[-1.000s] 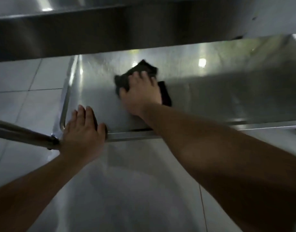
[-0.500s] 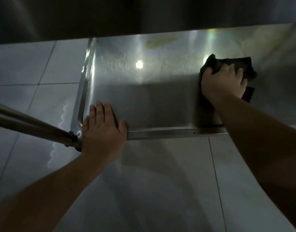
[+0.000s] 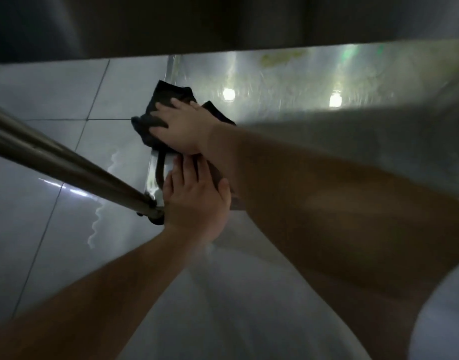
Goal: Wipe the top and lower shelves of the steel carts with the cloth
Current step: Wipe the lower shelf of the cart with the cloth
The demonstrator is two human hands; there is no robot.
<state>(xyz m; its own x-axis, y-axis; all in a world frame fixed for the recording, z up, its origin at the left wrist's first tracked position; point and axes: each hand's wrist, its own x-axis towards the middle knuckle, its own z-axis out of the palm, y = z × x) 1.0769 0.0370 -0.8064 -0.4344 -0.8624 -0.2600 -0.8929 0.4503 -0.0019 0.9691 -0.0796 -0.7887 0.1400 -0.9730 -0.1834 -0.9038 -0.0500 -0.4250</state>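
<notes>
- Our right hand (image 3: 183, 128) lay flat on the dark cloth (image 3: 155, 114), fingers spread and straight, pressing it against the left edge of the lower shelf (image 3: 301, 105) — part of the cloth hung out past the rim over the floor (image 3: 54, 94).
- Our left hand (image 3: 194, 201) rested on the near left corner of the same shelf, fingers straight and close together, thumb out to the side, gripping nothing; it sat just beside the right wrist.
- A steel leg (image 3: 67, 165) of the cart ran slantwise from the left edge of the view down to that corner, meeting it beside our left hand.
- Two ceiling lights glared back off the shelf's steel, and a dark band — the underside of the upper shelf (image 3: 223, 24) — closed off the top of the view.
- Pale tiles lay under the cart.
</notes>
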